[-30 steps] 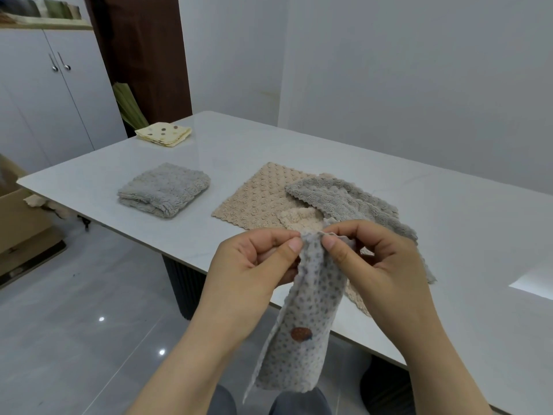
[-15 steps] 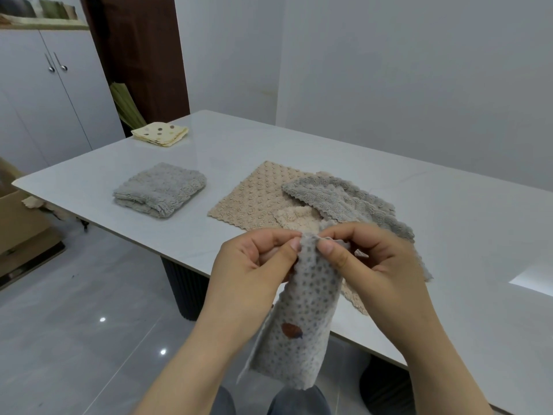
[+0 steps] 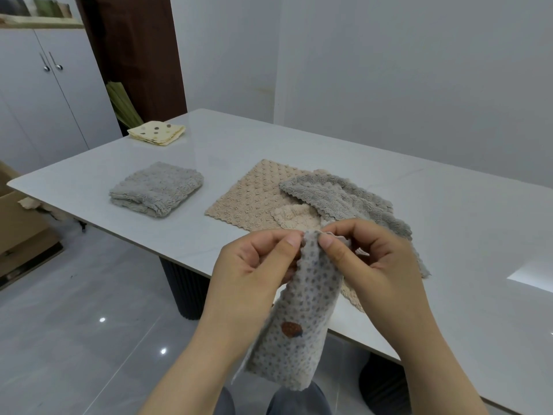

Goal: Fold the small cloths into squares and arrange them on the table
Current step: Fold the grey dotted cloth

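A grey dotted cloth (image 3: 294,322) with a brown spot hangs in front of the table's near edge. My left hand (image 3: 254,265) and my right hand (image 3: 371,259) both pinch its top edge, thumbs almost meeting. Behind the hands, a beige cloth (image 3: 251,199) lies flat on the white table (image 3: 449,235), with a rumpled grey cloth (image 3: 338,199) on top of it. A folded grey cloth (image 3: 157,188) sits to the left. A folded yellow spotted cloth (image 3: 157,131) rests at the far left corner.
White cupboards (image 3: 45,94) stand at the left, with a cardboard box (image 3: 18,229) on the floor below them. A dark door (image 3: 134,55) is behind the table's far corner. The wall runs along the table's far side.
The dotted cloth has swung slightly and its lower end sits a little higher. Both hands keep their pinch at the top edge, almost where they were.
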A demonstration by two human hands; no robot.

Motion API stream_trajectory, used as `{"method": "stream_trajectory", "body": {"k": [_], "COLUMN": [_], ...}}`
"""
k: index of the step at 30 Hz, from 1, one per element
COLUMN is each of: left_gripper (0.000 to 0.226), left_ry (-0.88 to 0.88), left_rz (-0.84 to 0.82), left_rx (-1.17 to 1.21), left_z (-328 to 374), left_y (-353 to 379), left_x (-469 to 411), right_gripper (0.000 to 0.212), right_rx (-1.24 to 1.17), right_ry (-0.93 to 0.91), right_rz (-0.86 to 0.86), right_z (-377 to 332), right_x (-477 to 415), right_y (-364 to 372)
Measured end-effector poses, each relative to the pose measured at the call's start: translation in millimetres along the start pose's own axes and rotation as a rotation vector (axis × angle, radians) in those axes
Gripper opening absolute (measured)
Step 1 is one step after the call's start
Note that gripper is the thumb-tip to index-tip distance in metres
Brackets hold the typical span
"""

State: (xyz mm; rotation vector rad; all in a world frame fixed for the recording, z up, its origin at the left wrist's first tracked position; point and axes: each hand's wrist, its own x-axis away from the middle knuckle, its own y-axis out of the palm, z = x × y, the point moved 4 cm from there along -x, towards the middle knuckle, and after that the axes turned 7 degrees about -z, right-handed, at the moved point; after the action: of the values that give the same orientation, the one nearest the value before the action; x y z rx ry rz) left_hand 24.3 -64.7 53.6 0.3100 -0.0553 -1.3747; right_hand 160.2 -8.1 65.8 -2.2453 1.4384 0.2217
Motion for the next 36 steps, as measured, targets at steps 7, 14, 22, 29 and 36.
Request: {"method": "stream_trajectory", "body": {"k": [7,14,22,29,36], "left_gripper": [0.021,0.007,0.011,0.016,0.021], "left_ry": [0.028,0.046,0.051,0.113,0.107], "left_rz": [0.053,0.165,0.238,0.272,0.253], "left_rx": [-0.07,-0.2,-0.251,-0.309,-0.335], "left_z": [-0.3,4.2,8.1,11.3,13.4], "left_y": [-4.5,-18.9,-36.1,-40.5,-41.8], "left_x": [-0.2,-1.2,-2.8,-3.4,-3.5], "right_gripper": [0.007,0.01,0.014,0.021,0.022], "right_rx": [0.031,0.24,0.377,0.421,0.427], "right_ry": [-0.017,-0.03,-0.003,-0.05,0.045], "right_rz": [-0.021,-0.04,-0.092,-0.003,-0.129], "right_z": [0.7,7.4,12.0,11.1,23.8], "right_x": [0.2,-3.3,-3.2,-5.6,-11.0], "right_y": [3.2,-17.0,-29.0,-28.1,-23.2]}}
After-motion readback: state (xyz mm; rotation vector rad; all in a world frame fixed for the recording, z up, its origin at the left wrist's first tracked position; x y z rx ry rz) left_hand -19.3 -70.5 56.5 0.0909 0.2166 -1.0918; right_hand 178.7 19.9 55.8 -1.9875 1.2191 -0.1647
